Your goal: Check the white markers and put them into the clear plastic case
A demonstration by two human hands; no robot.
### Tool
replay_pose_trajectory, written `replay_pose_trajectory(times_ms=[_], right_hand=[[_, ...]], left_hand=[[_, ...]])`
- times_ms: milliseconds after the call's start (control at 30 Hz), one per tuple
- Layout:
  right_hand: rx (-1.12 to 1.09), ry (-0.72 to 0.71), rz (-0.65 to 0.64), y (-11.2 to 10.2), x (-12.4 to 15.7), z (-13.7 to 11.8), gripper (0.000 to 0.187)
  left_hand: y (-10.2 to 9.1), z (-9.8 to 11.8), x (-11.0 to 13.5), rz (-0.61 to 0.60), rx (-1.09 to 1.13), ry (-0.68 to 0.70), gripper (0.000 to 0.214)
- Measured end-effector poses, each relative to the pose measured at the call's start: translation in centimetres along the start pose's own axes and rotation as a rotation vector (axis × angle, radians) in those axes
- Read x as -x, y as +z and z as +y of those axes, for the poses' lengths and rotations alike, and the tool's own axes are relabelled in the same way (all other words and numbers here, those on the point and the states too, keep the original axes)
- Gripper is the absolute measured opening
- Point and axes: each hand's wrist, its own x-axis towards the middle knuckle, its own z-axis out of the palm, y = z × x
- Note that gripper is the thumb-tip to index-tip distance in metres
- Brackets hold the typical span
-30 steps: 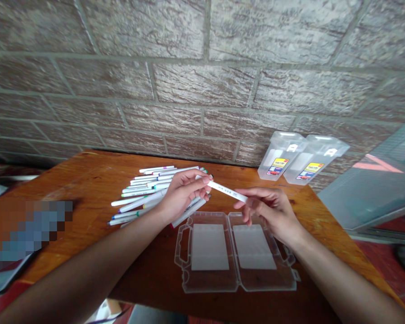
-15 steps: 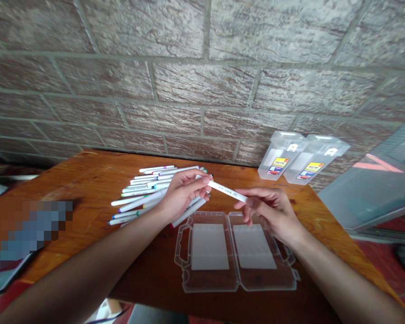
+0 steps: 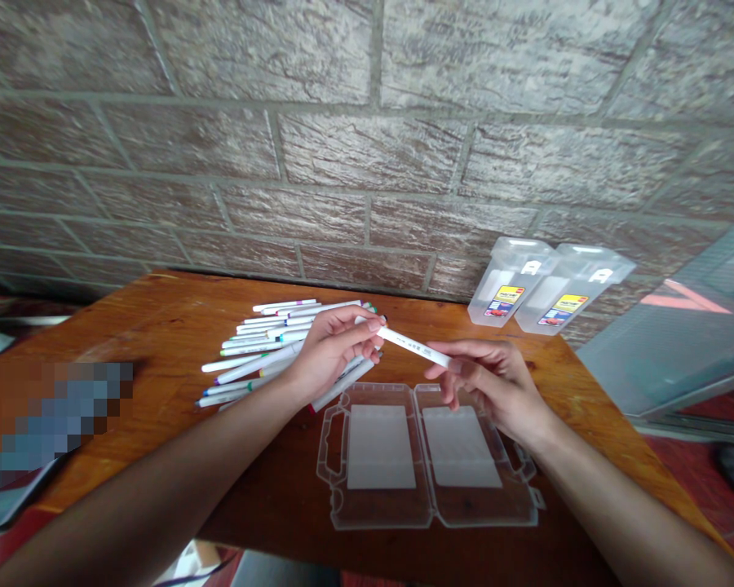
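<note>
Both hands hold one white marker (image 3: pixel 413 346) level above the wooden table (image 3: pixel 159 326). My left hand (image 3: pixel 330 350) pinches its left end with thumb and fingers. My right hand (image 3: pixel 493 387) pinches its right end. Below them an open clear plastic case (image 3: pixel 428 456) lies flat, both halves showing a white panel. A pile of several white markers with coloured caps (image 3: pixel 269 346) lies on the table behind and left of my left hand.
Two closed clear marker cases (image 3: pixel 547 285) with yellow and red labels lean against the brick wall at the back right. A glass panel (image 3: pixel 678 326) stands right of the table. A blurred patch (image 3: pixel 49 416) covers the table's left edge.
</note>
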Motion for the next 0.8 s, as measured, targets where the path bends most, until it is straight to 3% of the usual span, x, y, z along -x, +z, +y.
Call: replay_pose_trajectory(times_ms=[667,800], right_hand=[[-0.01,0.011,0.068,0.02,-0.17,0.42,0.02],[0.007,-0.004,0.042,0.06,-0.11,0.34,0.025]], left_hand=[[-0.05,-0.11,0.07,-0.002,-0.018,0.019,0.016],[-0.1,-0.09,0.03,0.006,-0.02,0.019,0.017]])
